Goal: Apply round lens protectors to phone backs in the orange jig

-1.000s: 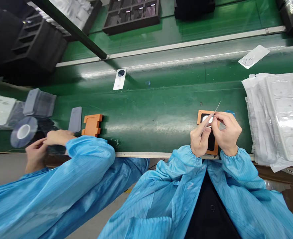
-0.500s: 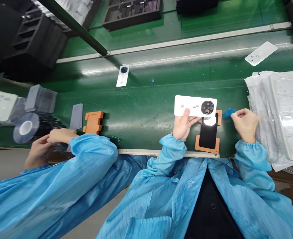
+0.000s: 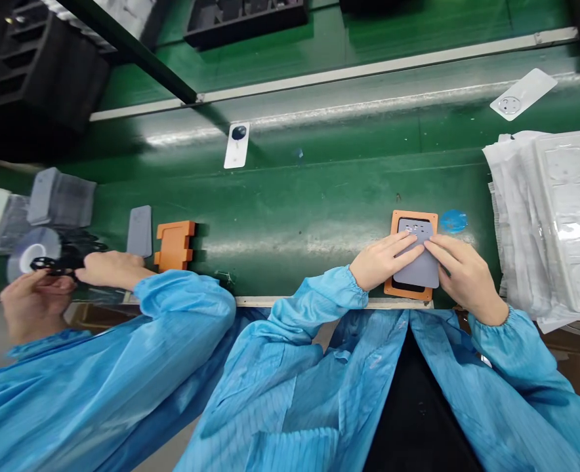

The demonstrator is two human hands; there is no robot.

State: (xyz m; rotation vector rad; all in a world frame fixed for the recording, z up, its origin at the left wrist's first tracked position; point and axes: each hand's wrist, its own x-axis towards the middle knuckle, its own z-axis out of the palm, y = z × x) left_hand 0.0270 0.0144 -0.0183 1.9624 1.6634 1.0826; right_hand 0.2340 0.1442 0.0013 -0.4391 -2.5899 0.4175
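Note:
A grey-faced phone back cover (image 3: 420,272) lies slightly tilted over the orange fixture (image 3: 408,295), with a black recess or insert showing around its edges. From the left, my left hand (image 3: 383,260) has its fingers together on the cover's upper part. My right hand (image 3: 470,275) grips the cover's right edge with thumb and fingertips. Both hands meet near the camera cutouts at the top. Just right of the fixture, a round blue film piece (image 3: 453,221) rests on the green bench.
A co-worker's hands (image 3: 105,269) hold a black part at the left, near a tape roll (image 3: 34,252) and another orange fixture (image 3: 174,242). White covers (image 3: 237,145) lie farther back. Stacked clear trays (image 3: 578,216) stand right. A metal rail (image 3: 319,75) crosses behind.
The cover, held white side up in my left hand, is now grey side up over the fixture. My right hand has left the blue film on the bench and moved left onto the cover.

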